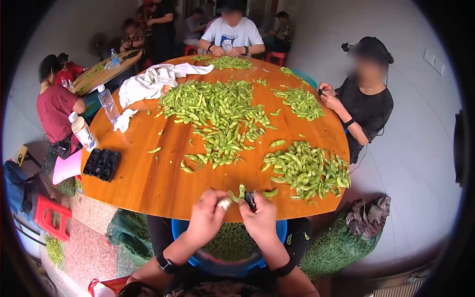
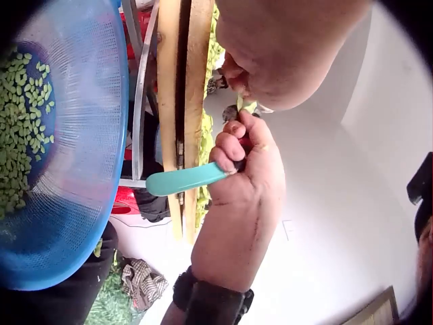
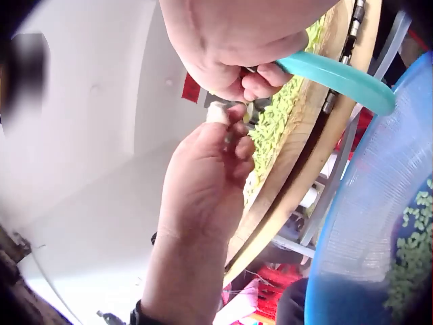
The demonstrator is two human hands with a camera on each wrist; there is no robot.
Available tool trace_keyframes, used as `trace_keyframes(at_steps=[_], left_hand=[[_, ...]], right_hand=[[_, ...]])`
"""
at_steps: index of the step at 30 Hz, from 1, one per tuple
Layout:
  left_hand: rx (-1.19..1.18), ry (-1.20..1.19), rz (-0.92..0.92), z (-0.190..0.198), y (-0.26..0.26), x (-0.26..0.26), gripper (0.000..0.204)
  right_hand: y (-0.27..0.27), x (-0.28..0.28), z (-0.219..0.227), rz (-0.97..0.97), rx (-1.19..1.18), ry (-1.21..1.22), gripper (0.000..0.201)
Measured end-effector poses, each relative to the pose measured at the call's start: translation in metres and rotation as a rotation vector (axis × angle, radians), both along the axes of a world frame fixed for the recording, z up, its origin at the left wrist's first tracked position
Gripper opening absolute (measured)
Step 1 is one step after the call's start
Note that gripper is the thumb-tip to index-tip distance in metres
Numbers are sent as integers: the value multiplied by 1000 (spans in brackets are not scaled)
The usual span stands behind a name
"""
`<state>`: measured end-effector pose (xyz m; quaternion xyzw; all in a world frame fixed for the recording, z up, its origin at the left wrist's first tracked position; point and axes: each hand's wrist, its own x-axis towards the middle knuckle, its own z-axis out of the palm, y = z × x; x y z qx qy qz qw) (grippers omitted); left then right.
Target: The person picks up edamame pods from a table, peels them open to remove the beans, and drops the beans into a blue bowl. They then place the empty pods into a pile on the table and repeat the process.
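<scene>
Right hand (image 1: 260, 219) grips a teal-handled tool (image 2: 183, 181) by the table's near edge (image 1: 148, 210); one pod (image 1: 242, 189) there, beside the tool; left hand (image 1: 205, 218): hold unclear; probably shelling, next wanting a controlled squeeze.

Black at both wrists, I see! The left wristband (image 1: 167, 265) shows a small dark piece with a pale edge; the right wristband (image 1: 284, 269) looks plain from above, but from the left wrist camera I catch a chunky black block (image 2: 215, 303) mounted on it. Up to the left hand (image 1: 205, 216): a white covering (image 1: 224, 203) caps the thumb! Forearms bare, black trousers (image 2: 57, 305), and a dark top (image 1: 217, 290) with pale, mottled patterning.
</scene>
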<state>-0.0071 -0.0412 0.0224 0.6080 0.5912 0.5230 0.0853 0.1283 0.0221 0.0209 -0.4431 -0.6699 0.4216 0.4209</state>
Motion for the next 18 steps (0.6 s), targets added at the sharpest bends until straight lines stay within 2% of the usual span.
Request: trace_keyframes(at_steps=[1,2,4,6,7,8,9,11,13,15,16,18], left_hand=[[-23,41,-77,-4,-1,2,16],[-24,40,-74,-7,-1,3,16],[-123,-83,-123,-9,0,5,15],[-140,-97,-148,-10,0,2,16],[-271,-240,-224,-10,0,-1,16],[-401,-384,-298,-11,-1,-2,16],[-400,-382,-294,-12,0,-2,16],[-377,-784,-511,-15,0,-3,18],[-388,-705,-462,-11,-1,4,19],[-403,-466,-375,-10,-5,9,22],[-404,-464,-374,-7,-6,9,22],[-124,34,-447,1,-8,8,24]], right_hand=[[-2,0,-2,5,38,-5,21],[-4,0,-4,12,77,-10,21],[-3,4,-9,51,93,4,18],[-2,9,-2,225,-377,313,13],[-3,12,5,227,-377,314,13],[-4,15,14,278,-507,381,11],[-3,18,19,331,-638,447,10],[5,23,9,372,-708,492,9],[11,28,9,386,-761,518,8],[24,36,15,209,-649,421,6],[31,43,20,93,-601,358,5],[57,60,0,-19,-97,124,12]])
